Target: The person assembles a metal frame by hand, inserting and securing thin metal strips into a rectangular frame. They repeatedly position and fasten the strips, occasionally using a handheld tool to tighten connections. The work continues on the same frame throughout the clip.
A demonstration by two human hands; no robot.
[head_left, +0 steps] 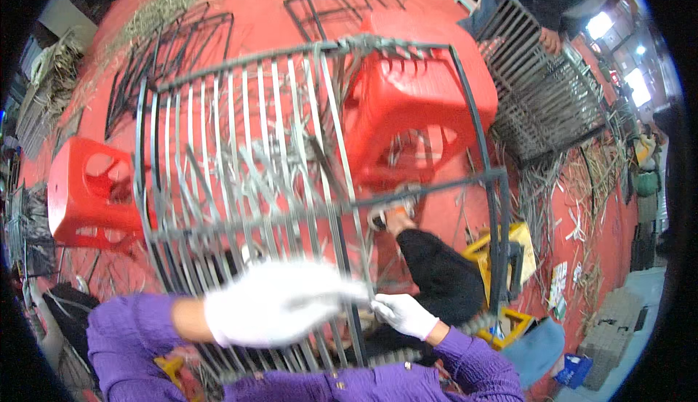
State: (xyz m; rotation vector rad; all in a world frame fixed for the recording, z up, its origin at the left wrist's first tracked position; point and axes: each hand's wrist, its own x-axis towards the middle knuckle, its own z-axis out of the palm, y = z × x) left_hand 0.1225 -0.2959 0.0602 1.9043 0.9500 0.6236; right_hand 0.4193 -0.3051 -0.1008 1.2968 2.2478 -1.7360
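A dark rectangular frame (pixel 476 115) stands in front of me, with pale flat strips (pixel 265 111) running side by side across its left part. Its right part has no strips on it. White-gloved, my left hand (pixel 280 304) lies over the near strips and is smeared by motion; its fingertips reach toward the last strip on the right. My right hand (pixel 407 315), also gloved, is closed in a pinch at the edge of that strip. Grey strip ends (pixel 269 180) hang in a tangle inside the frame.
Red plastic stools (pixel 429 100) (pixel 94 195) stand beyond and left of the frame. Bare dark frames (pixel 174 53) lie on the red floor (pixel 254 2). At the upper right, a person's hand (pixel 550 41) holds a slatted panel (pixel 542 86). Loose strips (pixel 582 184) litter the right.
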